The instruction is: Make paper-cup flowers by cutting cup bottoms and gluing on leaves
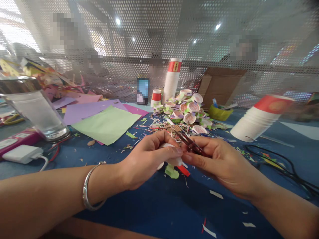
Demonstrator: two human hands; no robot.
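My left hand (pixel 147 156) is closed on a small white piece (pixel 177 161), probably paper, pinched between thumb and fingers. In my right hand (pixel 221 161) is a pair of scissors (pixel 188 140), its blades pointing up and away to the left; the handles are mostly covered by my fingers. Both sets of fingertips meet at mid-table. Below them lie a green paper scrap (pixel 171 171) and a red strip (pixel 183 170). Just beyond rises a heap of small round paper pieces (pixel 189 118) with green and purple bits attached.
Paper cup stacks stand at the back (pixel 171 81) and right (pixel 260 118). Left are a green sheet (pixel 107 124), a lidded glass (pixel 41 113) and a white charger (pixel 23 153). A phone (pixel 143 91) leans against the perforated screen (pixel 119 39). Black cable (pixel 286 166) lies right.
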